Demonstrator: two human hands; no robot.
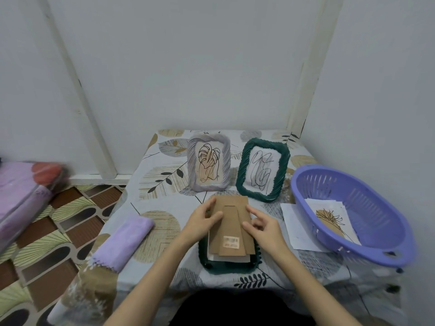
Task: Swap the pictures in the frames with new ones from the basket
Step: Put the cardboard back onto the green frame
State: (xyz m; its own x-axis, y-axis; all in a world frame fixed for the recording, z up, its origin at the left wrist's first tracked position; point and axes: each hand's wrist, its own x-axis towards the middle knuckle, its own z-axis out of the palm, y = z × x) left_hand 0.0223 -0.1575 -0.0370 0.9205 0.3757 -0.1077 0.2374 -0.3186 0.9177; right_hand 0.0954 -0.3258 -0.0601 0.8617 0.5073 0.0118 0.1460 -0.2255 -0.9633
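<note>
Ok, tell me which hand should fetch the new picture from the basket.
Right. The right hand is nearer the purple basket with the picture; the left hand sits on the backing board's far side.
</note>
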